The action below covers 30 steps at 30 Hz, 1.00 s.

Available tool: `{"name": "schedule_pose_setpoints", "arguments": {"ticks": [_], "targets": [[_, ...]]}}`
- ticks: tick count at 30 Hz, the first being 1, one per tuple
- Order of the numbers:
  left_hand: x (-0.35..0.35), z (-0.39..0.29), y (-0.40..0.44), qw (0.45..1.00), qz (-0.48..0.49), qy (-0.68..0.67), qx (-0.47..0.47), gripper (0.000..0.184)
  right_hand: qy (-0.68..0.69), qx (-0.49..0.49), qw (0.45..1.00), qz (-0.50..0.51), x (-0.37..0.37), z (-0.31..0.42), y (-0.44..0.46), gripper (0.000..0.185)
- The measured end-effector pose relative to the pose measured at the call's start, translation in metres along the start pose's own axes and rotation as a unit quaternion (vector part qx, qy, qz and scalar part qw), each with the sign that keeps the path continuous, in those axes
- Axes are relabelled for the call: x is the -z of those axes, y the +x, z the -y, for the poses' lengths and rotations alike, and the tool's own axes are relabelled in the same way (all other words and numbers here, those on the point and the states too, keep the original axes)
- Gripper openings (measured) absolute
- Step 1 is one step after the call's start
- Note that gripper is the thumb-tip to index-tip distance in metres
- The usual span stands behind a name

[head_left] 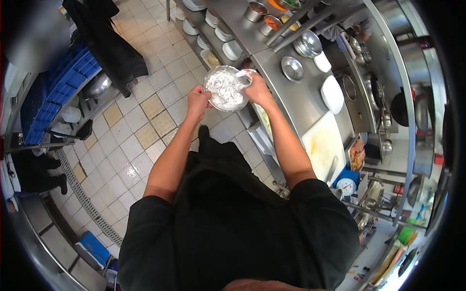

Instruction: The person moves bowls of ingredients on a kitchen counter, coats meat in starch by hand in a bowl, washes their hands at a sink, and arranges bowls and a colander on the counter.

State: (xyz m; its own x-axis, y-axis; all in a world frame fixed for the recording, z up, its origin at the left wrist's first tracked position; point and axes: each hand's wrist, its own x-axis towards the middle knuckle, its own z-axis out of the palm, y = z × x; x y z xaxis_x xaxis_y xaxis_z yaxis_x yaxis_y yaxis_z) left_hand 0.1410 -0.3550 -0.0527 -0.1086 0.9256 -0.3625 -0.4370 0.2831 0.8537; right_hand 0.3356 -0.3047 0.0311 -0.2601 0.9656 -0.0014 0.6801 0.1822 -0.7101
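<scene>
A round metal bowl is held out in front of me, above the floor beside the counter. White, floury-looking pieces fill it. My left hand is closed on the bowl's left rim, with the thumb toward the inside. At the opposite side, my right hand is closed around a translucent whitish thing at the upper right rim; its kind I cannot make out. Whether the right fingers also grip the bowl is hidden.
Along my right runs a steel counter with a small metal bowl, white dishes, a cutting board with a knife, and a scale. Blue crates stand left on the tiled floor's side. Another person's dark-clothed legs show far left.
</scene>
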Motion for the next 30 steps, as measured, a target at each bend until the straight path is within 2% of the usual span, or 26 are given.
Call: {"name": "schedule_pose_setpoints", "arguments": {"ticks": [3, 4, 5, 7, 10, 13, 14, 17, 18, 21, 22, 25, 26, 29, 30], "targets": [[0.008, -0.009, 0.03, 1.0, -0.016, -0.007, -0.007, 0.02, 0.004, -0.035, 0.997, 0.061, -0.024, 0.003, 0.035, 0.055], [0.008, -0.015, 0.042, 1.0, -0.01, 0.005, -0.011, 0.02, -0.05, 0.048, 0.997, 0.013, -0.061, -0.025, 0.047, 0.057], [0.008, -0.022, 0.053, 1.0, -0.004, 0.017, -0.014, 0.021, -0.089, 0.09, 0.99, 0.065, -0.066, 0.002, 0.057, 0.059], [0.013, -0.041, 0.072, 0.999, -0.011, 0.035, -0.004, 0.02, -0.04, 0.028, 0.998, 0.038, -0.098, 0.0, 0.084, 0.058], [0.032, -0.074, 0.103, 0.998, -0.014, 0.048, 0.026, 0.018, -0.061, 0.054, 0.995, 0.055, -0.087, 0.02, 0.135, 0.059], [0.023, -0.152, 0.114, 0.998, -0.052, -0.023, 0.033, 0.017, -0.034, 0.081, 0.995, 0.037, -0.036, 0.082, 0.181, 0.058], [0.021, -0.174, 0.117, 0.998, -0.043, -0.031, 0.024, 0.017, -0.017, 0.12, 0.993, 0.014, -0.026, 0.09, 0.195, 0.058], [0.023, -0.229, 0.141, 0.999, -0.023, -0.045, -0.008, 0.018, -0.009, 0.153, 0.988, -0.003, 0.005, 0.141, 0.233, 0.059], [0.023, -0.242, 0.153, 0.999, -0.022, -0.034, -0.021, 0.018, 0.024, 0.148, 0.988, 0.019, 0.005, 0.15, 0.252, 0.061], [0.04, -0.254, 0.204, 0.999, -0.013, -0.018, -0.043, 0.019, -0.096, 0.169, 0.967, 0.162, 0.003, 0.154, 0.3, 0.061], [0.047, -0.255, 0.223, 0.999, -0.018, -0.015, -0.039, 0.019, -0.102, 0.212, 0.967, 0.093, -0.006, 0.143, 0.315, 0.053], [0.066, -0.264, 0.28, 0.999, -0.002, -0.023, -0.034, 0.018, 0.074, 0.186, 0.98, -0.005, -0.004, 0.151, 0.371, 0.038], [0.071, -0.267, 0.299, 0.999, 0.004, -0.033, -0.032, 0.019, 0.107, 0.162, 0.979, -0.057, -0.015, 0.14, 0.394, 0.025], [0.087, -0.282, 0.36, 0.999, 0.017, -0.022, -0.024, 0.019, 0.097, 0.103, 0.984, -0.104, -0.026, 0.121, 0.436, 0.027], [0.092, -0.289, 0.379, 1.0, 0.019, -0.012, -0.02, 0.019, 0.108, 0.101, 0.979, -0.143, -0.033, 0.111, 0.45, 0.022]]}}
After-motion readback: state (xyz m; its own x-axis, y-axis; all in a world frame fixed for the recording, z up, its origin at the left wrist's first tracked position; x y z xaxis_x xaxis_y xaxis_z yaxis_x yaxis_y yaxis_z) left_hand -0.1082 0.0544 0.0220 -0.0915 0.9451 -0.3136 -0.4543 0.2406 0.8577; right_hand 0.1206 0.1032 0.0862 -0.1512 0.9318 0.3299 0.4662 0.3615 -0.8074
